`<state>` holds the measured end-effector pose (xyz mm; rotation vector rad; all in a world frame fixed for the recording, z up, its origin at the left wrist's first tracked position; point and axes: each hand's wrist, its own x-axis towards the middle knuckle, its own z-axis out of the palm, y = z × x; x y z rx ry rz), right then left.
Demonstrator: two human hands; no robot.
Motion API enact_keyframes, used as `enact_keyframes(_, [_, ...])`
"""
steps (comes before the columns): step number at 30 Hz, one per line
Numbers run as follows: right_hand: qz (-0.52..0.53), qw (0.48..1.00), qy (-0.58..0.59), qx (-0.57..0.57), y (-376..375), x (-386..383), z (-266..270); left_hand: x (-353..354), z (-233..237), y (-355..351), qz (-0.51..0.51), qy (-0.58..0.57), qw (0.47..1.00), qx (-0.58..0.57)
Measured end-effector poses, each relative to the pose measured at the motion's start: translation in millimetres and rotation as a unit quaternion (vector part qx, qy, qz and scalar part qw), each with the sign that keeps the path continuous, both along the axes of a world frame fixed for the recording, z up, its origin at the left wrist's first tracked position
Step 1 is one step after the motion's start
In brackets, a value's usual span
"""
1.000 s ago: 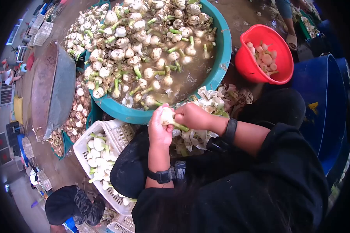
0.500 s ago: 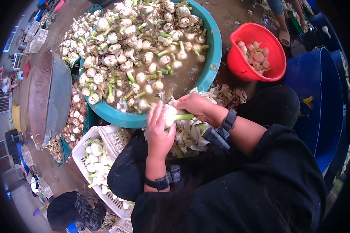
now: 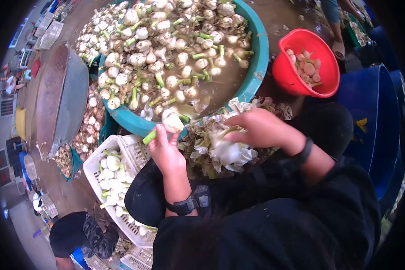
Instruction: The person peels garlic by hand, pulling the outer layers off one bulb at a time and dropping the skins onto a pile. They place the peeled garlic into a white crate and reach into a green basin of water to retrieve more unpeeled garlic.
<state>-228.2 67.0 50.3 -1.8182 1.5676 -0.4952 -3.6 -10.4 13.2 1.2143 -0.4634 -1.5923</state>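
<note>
My left hand (image 3: 167, 150) is closed around a fresh garlic bulb (image 3: 172, 120), holding it over the near rim of the teal tub (image 3: 256, 81). The bulb looks whitish, and a cut green stem sticks out to the left of my fingers. My right hand (image 3: 263, 128) hovers over a heap of pale garlic skins (image 3: 231, 155), thumb and fingers apart and slightly smeared by motion. Loose white peel lies just under its fingertips. Inside the tub, many dirty garlic bulbs (image 3: 144, 58) with green stems sit in brown water.
A white plastic crate (image 3: 92, 168) of cleaner garlic stands left of my knee. At the upper right is a red bucket (image 3: 283, 69) with pale bulbs in it, beside blue barrels (image 3: 364, 99). A metal wheelbarrow (image 3: 72, 99) stands left. Another person (image 3: 83, 236) is at the lower left.
My hands have drawn apart. The left carries the garlic bulb up and left, its stem now pointing left; the right has left the bulb and moved right over the skins.
</note>
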Motion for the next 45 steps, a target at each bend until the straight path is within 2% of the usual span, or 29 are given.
enact_keyframes(1, [0.002, 0.998, 0.060, 0.033, -7.7, 11.9, 3.4, -7.9, 1.8, 3.3, -0.008, -0.112, 0.990, -0.091])
enact_keyframes(2, [-0.069, 0.998, 0.006, 0.009, -14.3, 24.4, 5.6, -15.4, 4.4, 6.8, -0.013, -0.221, 0.958, -0.181])
enact_keyframes(4, [-0.142, 0.956, -0.215, -0.144, -30.8, 45.6, 3.1, -23.8, 12.1, 10.5, -0.021, -0.261, 0.938, -0.226])
enact_keyframes(6, [-0.054, 0.938, -0.294, -0.175, -44.1, 52.1, -5.7, -20.2, 14.2, 14.8, -0.085, -0.296, 0.917, -0.252])
enact_keyframes(8, [-0.011, 0.960, -0.228, -0.164, -33.5, 48.7, -13.5, -13.0, 9.4, 10.3, -0.042, -0.249, 0.953, -0.166])
enact_keyframes(10, [0.094, 0.990, -0.059, -0.088, -18.0, 35.5, -33.6, -0.4, 7.9, -1.3, 0.029, -0.057, 0.996, 0.055])
enact_keyframes(12, [0.082, 0.996, 0.041, 0.017, -6.2, 20.7, -37.9, 8.3, 3.7, -4.7, 0.032, -0.022, 0.996, 0.079])
enact_keyframes(13, [0.086, 0.995, 0.042, 0.017, -8.3, 22.3, -33.0, 7.5, 6.3, -4.3, 0.018, 0.017, 0.996, 0.085])
enact_keyframes(16, [-0.084, 0.973, -0.214, 0.011, -19.3, 49.5, -11.8, 4.4, 4.7, 0.8, -0.036, 0.039, 0.996, 0.076])
enact_keyframes(19, [0.099, 0.973, -0.197, 0.063, -45.2, 74.6, -7.7, 15.0, 29.5, 2.3, 0.082, -0.141, 0.987, -0.006])
enact_keyframes(20, [0.165, 0.968, -0.177, 0.071, -54.6, 74.2, -16.6, 43.0, 49.9, 5.9, 0.127, -0.237, 0.962, -0.054])
enact_keyframes(22, [0.056, 0.996, 0.028, 0.064, -91.2, 51.0, -31.2, 93.9, 101.4, 26.6, 0.217, -0.472, 0.841, -0.149])
enact_keyframes(23, [-0.007, 0.993, 0.117, 0.007, -114.9, 33.8, -61.1, 152.0, 105.7, 37.4, 0.221, -0.562, 0.783, -0.147])
enact_keyframes(24, [-0.025, 0.971, 0.238, 0.006, -142.0, 13.5, -84.7, 173.7, 127.5, 49.4, 0.187, -0.706, 0.681, -0.047])
enact_keyframes(26, [-0.033, 0.927, 0.364, -0.087, -175.3, -27.3, -134.7, 213.2, 127.3, 65.9, 0.192, -0.761, 0.607, -0.129])
enact_keyframes(27, [0.003, 0.873, 0.477, -0.107, -183.0, -44.6, -166.9, 220.9, 124.6, 71.3, 0.199, -0.733, 0.636, -0.136])
enact_keyframes(28, [0.063, 0.860, 0.505, -0.019, -181.3, -48.4, -146.9, 210.2, 124.3, 68.5, 0.203, -0.733, 0.635, -0.136])
enact_keyframes(30, [0.142, 0.824, 0.548, -0.012, -188.4, -59.4, -184.8, 158.7, 118.1, 52.5, 0.249, -0.626, 0.715, -0.189])
enact_keyframes(31, [0.147, 0.823, 0.548, -0.014, -186.4, -57.5, -181.2, 130.0, 111.7, 42.1, 0.210, -0.594, 0.748, -0.206])
enact_keyframes(32, [0.121, 0.871, 0.474, 0.047, -181.1, -54.6, -179.0, 102.0, 104.1, 31.1, 0.171, -0.561, 0.779, -0.221])
enact_keyframes(33, [0.093, 0.908, 0.393, 0.112, -171.9, -48.4, -169.8, 87.8, 82.2, 22.3, 0.051, -0.605, 0.724, -0.327])
enact_keyframes(34, [0.073, 0.948, 0.272, 0.148, -156.2, -36.5, -122.0, 46.3, 80.5, 13.1, 0.029, -0.410, 0.892, -0.188])
enact_keyframes(35, [0.051, 0.971, 0.146, 0.182, -144.4, -25.3, -79.4, 33.9, 48.0, 2.7, -0.066, -0.401, 0.897, -0.176])
enact_keyframes(36, [0.066, 0.983, 0.066, 0.156, -139.0, -18.5, -108.6, 4.3, 36.1, -1.7, -0.119, -0.317, 0.938, -0.072])
enact_keyframes(37, [0.075, 0.985, -0.039, 0.153, -122.7, -8.8, -89.8, -16.9, 24.3, -1.5, -0.144, -0.283, 0.948, -0.021])
enact_keyframes(39, [0.093, 0.984, -0.152, -0.009, -86.8, 19.0, -87.3, -29.6, 0.4, -3.2, -0.182, -0.180, 0.965, 0.053])
enact_keyframes(41, [0.082, 0.990, -0.103, 0.047, -58.2, 45.2, -53.4, -30.0, -8.8, -1.0, -0.202, -0.117, 0.970, 0.075])
enact_keyframes(44, [0.139, 0.984, 0.087, -0.070, -41.2, 59.0, -50.2, -28.5, -11.2, 5.7, -0.203, -0.205, 0.954, 0.085])
enact_keyframes(45, [0.138, 0.984, 0.088, -0.070, -40.7, 61.3, -51.3, -26.4, -9.8, 9.5, -0.195, -0.171, 0.963, 0.080])
